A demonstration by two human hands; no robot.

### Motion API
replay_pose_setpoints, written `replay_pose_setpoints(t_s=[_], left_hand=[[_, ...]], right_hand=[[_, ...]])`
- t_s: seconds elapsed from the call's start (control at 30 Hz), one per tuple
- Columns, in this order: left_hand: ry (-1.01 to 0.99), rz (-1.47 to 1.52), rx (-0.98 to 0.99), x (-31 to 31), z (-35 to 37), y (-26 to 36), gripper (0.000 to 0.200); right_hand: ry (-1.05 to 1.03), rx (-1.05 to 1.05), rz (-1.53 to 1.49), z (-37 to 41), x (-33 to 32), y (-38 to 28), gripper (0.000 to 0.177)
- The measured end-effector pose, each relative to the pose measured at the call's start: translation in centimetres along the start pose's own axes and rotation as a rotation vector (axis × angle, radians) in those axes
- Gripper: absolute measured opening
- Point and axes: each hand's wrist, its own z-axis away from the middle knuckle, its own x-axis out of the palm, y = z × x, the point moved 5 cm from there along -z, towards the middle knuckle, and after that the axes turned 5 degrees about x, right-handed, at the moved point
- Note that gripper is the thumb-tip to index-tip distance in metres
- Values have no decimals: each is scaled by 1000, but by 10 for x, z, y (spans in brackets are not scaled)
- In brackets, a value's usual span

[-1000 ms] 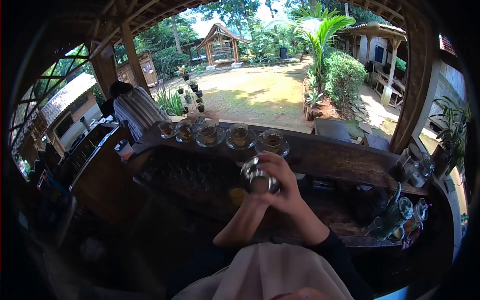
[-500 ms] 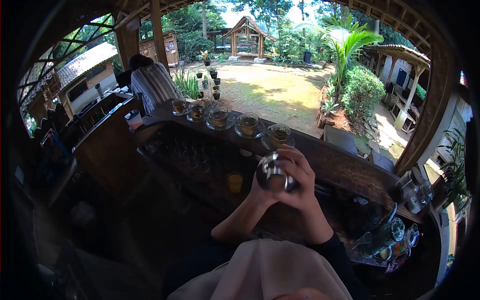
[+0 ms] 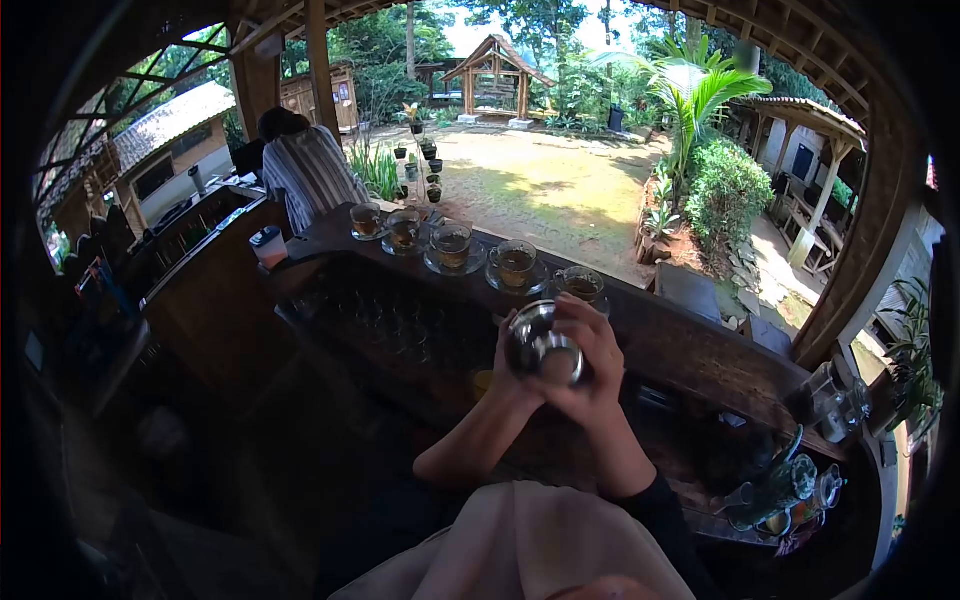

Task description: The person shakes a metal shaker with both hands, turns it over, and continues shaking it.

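Observation:
A shiny metal cocktail shaker [image 3: 546, 345] is held up between both of my hands, its round end facing me. My left hand [image 3: 511, 372] is closed round its left and lower side; some of those fingers are hidden behind the metal. From the right, my right hand [image 3: 597, 362] wraps the shaker with curled fingers. Just beyond it, a glass cup of amber drink [image 3: 580, 284] stands on the counter ledge. Another cup [image 3: 515, 264] sits on a glass saucer to its left, in a row of several such cups. A yellow object [image 3: 483, 383] shows partly behind my left forearm.
The dark wooden counter [image 3: 700, 345] runs diagonally across my front. Glassware [image 3: 400, 330] stands upon its shadowed lower level. At right are a glass jar [image 3: 838, 400] and a greenish pitcher [image 3: 790, 485]. A lidded tub [image 3: 268, 246] stands at left, near a person in a striped shirt [image 3: 312, 180].
The shaker has tilted a little and shifted slightly left in my hands' grip. My left forearm now covers most of the yellow object. The view has shifted slightly.

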Motion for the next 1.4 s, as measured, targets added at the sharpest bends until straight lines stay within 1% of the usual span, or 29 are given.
replay_pose_setpoints(t_s=[0.03, 0.07, 0.13, 0.2, 0.23, 0.3, 0.33, 0.4, 0.43, 0.47, 0.53, 0.57, 0.6, 0.67, 0.7, 0.73, 0.8, 0.83, 0.9, 0.97, 1.0, 1.03, 1.07, 1.13, 1.2, 1.27, 1.3, 1.37, 1.4], left_hand=[[184, 3, 10, -12, -8, 5, 61], [372, 15, 31, -24, -8, 9, 58], [302, -223, 137, 1, -10, 24, 56], [1, -263, -238, 60, 0, 20, 77], [-4, -330, -63, 83, 8, 18, 80], [-434, -552, 35, 99, 7, 21, 95], [-602, -702, 122, 106, 5, 26, 101], [-117, -726, -155, 59, 9, 46, 97], [-3, -475, -255, 52, 8, 50, 85], [131, -162, -234, 38, -4, 57, 71], [297, -169, 43, 10, -9, 82, 57], [106, -818, 162, -10, -12, 98, 56], [88, -824, 158, 3, -12, 93, 56], [-69, 245, -406, 71, 5, 47, 58], [93, -161, -368, 90, 8, 48, 65], [-94, -310, -298, 93, 12, 53, 69], [-676, -719, 25, 106, -2, 61, 82], [-695, -779, -98, 99, -8, 62, 81], [-318, -541, -268, 74, -11, 62, 67], [76, -114, -387, 33, -22, 63, 58], [96, -326, -42, -16, -37, 85, 54], [361, -419, -44, -26, -37, 80, 54], [615, -514, -47, -32, -39, 75, 54], [189, -243, -194, 38, -41, 24, 54], [85, -360, -495, 78, -36, -6, 55], [-483, -503, -342, 95, -36, -32, 59], [-774, -662, -212, 126, -38, -47, 65], [-574, -605, -392, 88, -60, -61, 62], [-366, -564, -555, 60, -70, -70, 60]], right_hand=[[73, 306, -37, -1, 12, 25, 51], [63, 327, -36, 6, 14, 21, 51], [-85, -130, -25, -10, 18, -23, 49], [-167, -504, -29, -3, 16, -75, 39], [-118, -695, -105, 10, 20, -86, 33], [-65, -879, -186, 25, 24, -93, 27], [-98, -858, -187, 27, 24, -91, 30], [-107, -750, -68, 13, 38, -77, 37], [-133, -627, -46, 3, 45, -50, 38], [-27, -459, -62, -9, 54, -25, 35], [21, 106, -64, -18, 69, 32, 51], [25, 133, -26, -16, 66, 26, 51], [39, 134, 10, -25, 63, 18, 52], [-42, -326, -35, -26, 61, -38, 42], [-74, -545, -12, -17, 57, -64, 36], [-111, -767, 19, -7, 55, -82, 30], [-120, -804, 30, -7, 49, -81, 28], [-125, -834, 26, -7, 47, -77, 26], [-138, -873, 10, 0, 45, -69, 23], [-205, -487, 132, -25, 46, -16, 34], [-205, -161, 36, -34, 48, 19, 49], [-114, 163, 41, -36, 40, 37, 54], [-107, 169, 56, -34, 28, 30, 54], [-108, -89, 85, -44, -1, -16, 45], [-225, -489, 260, -31, -22, -84, 32], [-150, -1021, 226, -5, -37, -118, 26], [-152, -1019, 246, -3, -47, -118, 26], [-164, -1059, 311, 8, -72, -116, 22], [-201, -845, 375, -4, -84, -103, 19]])
